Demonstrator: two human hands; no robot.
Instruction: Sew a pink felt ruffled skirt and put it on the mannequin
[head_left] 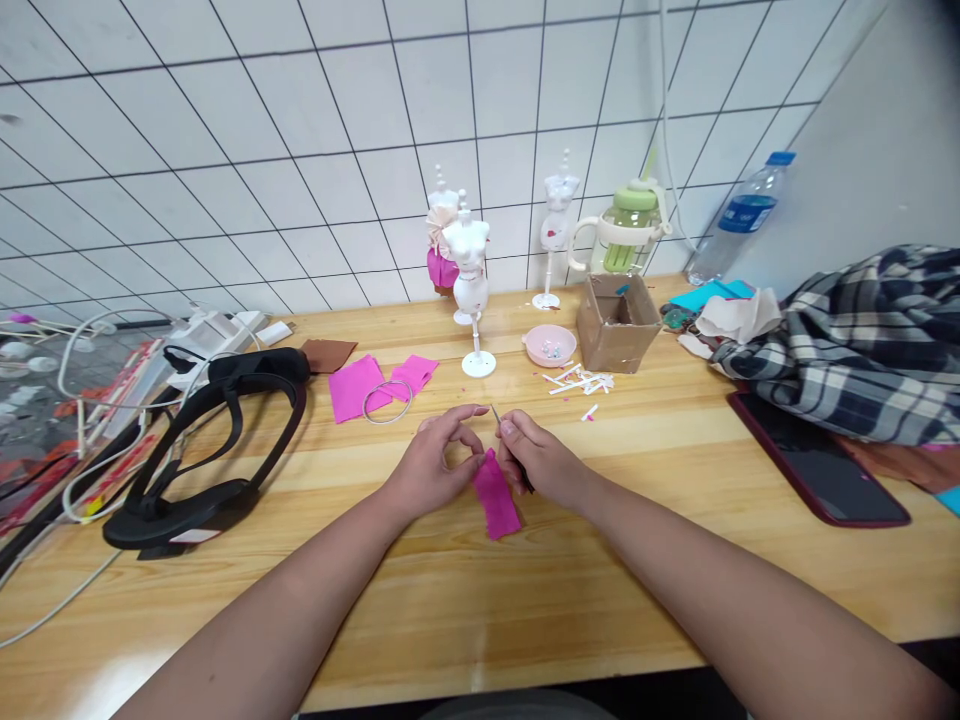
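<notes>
My left hand is in front of me, its thumb and bent fingers pinching the top of a magenta cloth strip. Its index finger reaches out close to the tip of a slim, pointed metal tool. That tool is in my right hand, held between thumb and fingers, with a dark end showing below the palm. Whether it is tweezers or small scissors I cannot tell. The strip hangs down between both hands, narrow and slightly creased. Just beyond them stands a white mannequin on a round base.
Magenta cloth pieces and a metal ring lie left. A pink dish, white scraps and a cardboard box are behind. A black headset frame is far left; a phone and plaid cloth are right.
</notes>
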